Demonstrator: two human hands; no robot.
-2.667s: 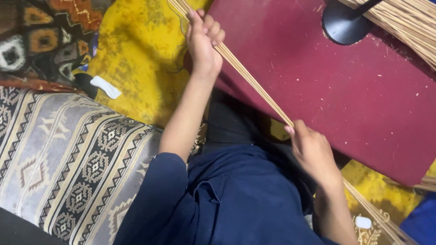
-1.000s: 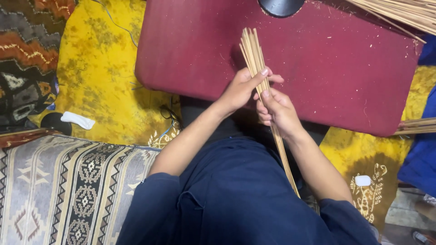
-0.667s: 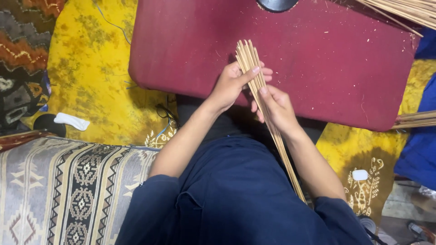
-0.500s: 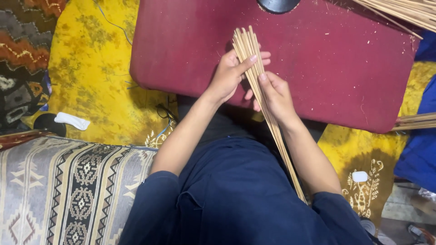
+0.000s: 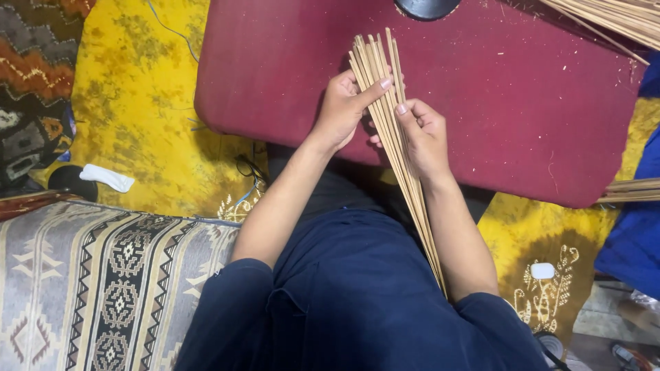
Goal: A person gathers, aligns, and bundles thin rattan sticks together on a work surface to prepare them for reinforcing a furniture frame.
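Thin, pale, straight sticks (image 5: 385, 103) were bunched in both hands over the smooth maroon board (image 5: 522, 103), fanning slightly at the top. Left hand (image 5: 344, 110) wrapped around them, thumb across; right hand (image 5: 423, 134) pinched them just below. Compared with half a second before, the grip looked much the same, hands barely shifted.

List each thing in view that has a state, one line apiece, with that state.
bundle of thin sticks: gripped in both hands, fanned out at the far end over the board.
left hand: closed on the bundle, thumb across it.
right hand: closed on the bundle, just below the left.
maroon board: lying flat, scattered with specks.
loose sticks: piled on the board's far right corner.
yellow cloth: spread out under the board.
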